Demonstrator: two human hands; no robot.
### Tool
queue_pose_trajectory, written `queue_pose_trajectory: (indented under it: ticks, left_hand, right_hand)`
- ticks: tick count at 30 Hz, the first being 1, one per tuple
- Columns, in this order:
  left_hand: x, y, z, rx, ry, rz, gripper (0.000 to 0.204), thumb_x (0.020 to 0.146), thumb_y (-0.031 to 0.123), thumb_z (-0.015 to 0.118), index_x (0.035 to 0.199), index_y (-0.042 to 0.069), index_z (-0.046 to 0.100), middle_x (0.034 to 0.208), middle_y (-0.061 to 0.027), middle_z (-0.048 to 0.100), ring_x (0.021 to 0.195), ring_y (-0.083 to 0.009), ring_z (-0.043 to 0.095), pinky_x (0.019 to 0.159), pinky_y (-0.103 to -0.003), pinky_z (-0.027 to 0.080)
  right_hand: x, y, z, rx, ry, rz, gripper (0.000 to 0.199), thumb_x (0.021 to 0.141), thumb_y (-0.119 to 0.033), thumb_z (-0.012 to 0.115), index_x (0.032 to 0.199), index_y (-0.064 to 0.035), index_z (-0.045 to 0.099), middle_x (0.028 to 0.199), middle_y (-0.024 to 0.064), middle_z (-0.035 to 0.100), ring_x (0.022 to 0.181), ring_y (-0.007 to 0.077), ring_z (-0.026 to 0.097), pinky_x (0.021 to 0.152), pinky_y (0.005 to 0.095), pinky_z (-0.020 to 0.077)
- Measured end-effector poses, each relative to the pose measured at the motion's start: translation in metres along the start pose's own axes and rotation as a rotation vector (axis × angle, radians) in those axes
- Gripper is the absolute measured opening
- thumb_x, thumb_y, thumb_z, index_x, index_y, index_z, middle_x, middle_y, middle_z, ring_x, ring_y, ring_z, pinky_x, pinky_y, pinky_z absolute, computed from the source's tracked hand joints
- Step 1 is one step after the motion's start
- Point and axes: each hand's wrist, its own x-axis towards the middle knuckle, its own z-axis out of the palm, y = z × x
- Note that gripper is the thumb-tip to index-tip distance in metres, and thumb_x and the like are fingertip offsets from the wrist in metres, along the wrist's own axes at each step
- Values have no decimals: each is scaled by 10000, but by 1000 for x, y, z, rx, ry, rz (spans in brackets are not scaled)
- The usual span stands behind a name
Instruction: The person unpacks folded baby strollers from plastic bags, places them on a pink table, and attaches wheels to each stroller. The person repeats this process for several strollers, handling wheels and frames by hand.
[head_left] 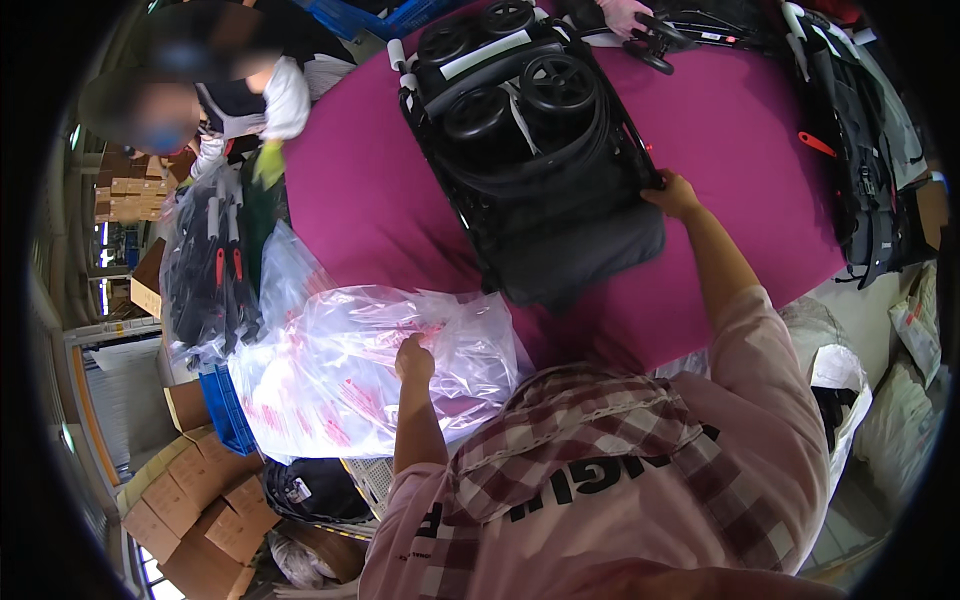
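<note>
Closest to me, my left hand (414, 360) is bunched into a loose fist, pinching a fold of the clear plastic bag (350, 375) with red print that lies crumpled over the near edge of the magenta table (740, 150). My right hand (672, 193) reaches farther out, fingers curled over the right-hand corner of the folded black stroller (540, 140), which lies flat on the table with its wheels up. I think the thumb is tucked under the frame, but the fisheye bend makes that hard to confirm.

The film looks slippery, so I judge the bag could slide off the edge if my pinch loosens, and a wheel or frame end could snag or tear it. With only one hand on it, the stroller could twist when pulled.

Beyond, a co-worker (250, 100) stands by another bagged stroller (205, 270), and a further folded stroller (860, 150) lies at the far right.
</note>
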Motion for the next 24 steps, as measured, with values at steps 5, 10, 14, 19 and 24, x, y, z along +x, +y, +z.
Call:
queue_pose_trajectory:
  ticks: [5, 10, 14, 19, 24]
  left_hand:
    - [6, -30, 1, 14, 136, 118, 315, 784, 41, 518, 1055, 106, 665, 1077, -148, 672, 1002, -367, 602, 894, -439, 474]
    - [18, -104, 4, 12, 52, 73, 254, 831, 90, 519, 1026, 128, 678, 1057, -129, 681, 997, -336, 621, 884, -444, 488]
    - [-9, -194, -25, 356, -8, -326, 383, 855, 480, 611, 1100, 194, 679, 1109, -97, 676, 1044, -270, 636, 947, -391, 471]
    - [2, -202, -62, 286, 698, 31, 426, 814, 291, 664, 1167, 57, 616, 1193, -161, 596, 1104, -328, 518, 959, -417, 439]
    - [60, -46, -26, -336, 244, 340, 548, 826, 427, 688, 1159, 0, 600, 1055, -193, 657, 1015, -387, 591, 938, -433, 444]
  right_hand:
    - [-27, -35, 31, -22, -205, 74, 665, 634, -331, 812, 1176, -17, 591, 1016, 176, 672, 891, 279, 678, 739, 368, 561]
    - [-87, -12, 148, 525, 63, 214, 603, 735, -428, 754, 1172, -45, 593, 959, 104, 657, 814, 227, 630, 666, 346, 527]
    - [-176, -44, 171, 884, 141, 442, 554, 854, -488, 640, 1218, -78, 556, 1044, 80, 618, 847, 210, 606, 660, 330, 493]
    - [-194, -21, 207, 1110, -66, 535, 530, 871, -557, 602, 1179, -128, 564, 1001, 24, 605, 976, 191, 575, 793, 369, 460]
    - [-164, -20, 204, 1104, 62, 615, 400, 853, -546, 645, 950, -161, 596, 799, -6, 541, 650, 154, 503, 558, 326, 416]
